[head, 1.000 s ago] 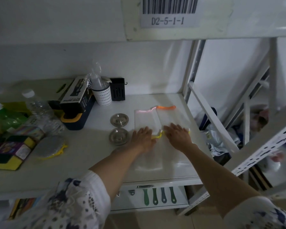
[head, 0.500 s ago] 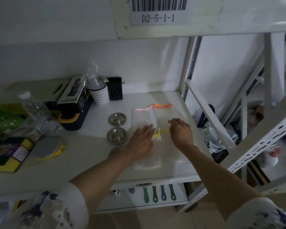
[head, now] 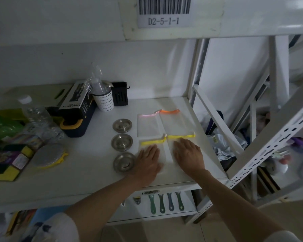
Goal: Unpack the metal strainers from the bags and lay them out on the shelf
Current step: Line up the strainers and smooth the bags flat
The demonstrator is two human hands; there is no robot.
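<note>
White shelf (head: 87, 173) mid-frame: three metal strainers (head: 122, 125) (head: 122, 142) (head: 124, 162) in a column at centre, four flat clear bags just right of them in a two-by-two block, pink-strip bag (head: 148, 125) and orange-strip bag (head: 175, 122) behind, two yellow-strip bags (head: 148, 144) (head: 182, 137) in front. Left hand (head: 148, 162) and right hand (head: 189, 155) palm-down on the front bags, fingers flat and loosely spread, gripping nothing.

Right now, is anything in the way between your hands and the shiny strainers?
Nothing visible. The left hand lies flat on a bag right beside the nearest strainer. The right hand has the left hand and that bag between it and the strainers.
</note>
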